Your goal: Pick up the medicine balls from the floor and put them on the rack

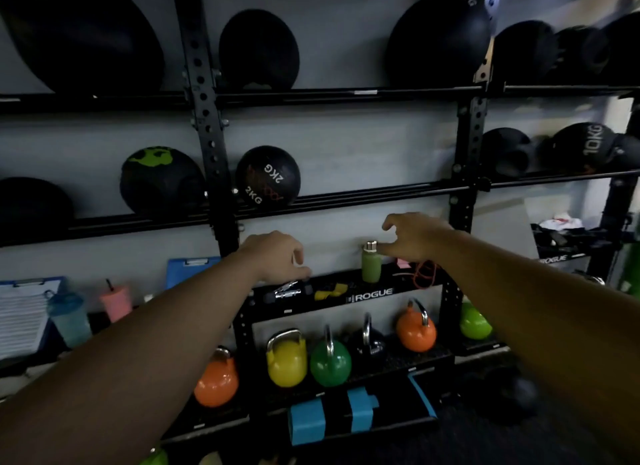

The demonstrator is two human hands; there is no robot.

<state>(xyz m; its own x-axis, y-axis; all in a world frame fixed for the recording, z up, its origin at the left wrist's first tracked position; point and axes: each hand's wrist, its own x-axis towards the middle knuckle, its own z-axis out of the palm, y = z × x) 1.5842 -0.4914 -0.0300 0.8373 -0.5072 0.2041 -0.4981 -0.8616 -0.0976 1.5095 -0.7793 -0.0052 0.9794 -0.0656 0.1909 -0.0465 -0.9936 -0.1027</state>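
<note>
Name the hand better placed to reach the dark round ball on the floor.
Right: the right hand is empty and on the side of the dark round ball; the left hand is farther.

medicine balls [267,177] | black, round, one marked 2KG | resting on rack [346,196] rails

Two empty hands before the ball-laden rack [346,95]
</note>
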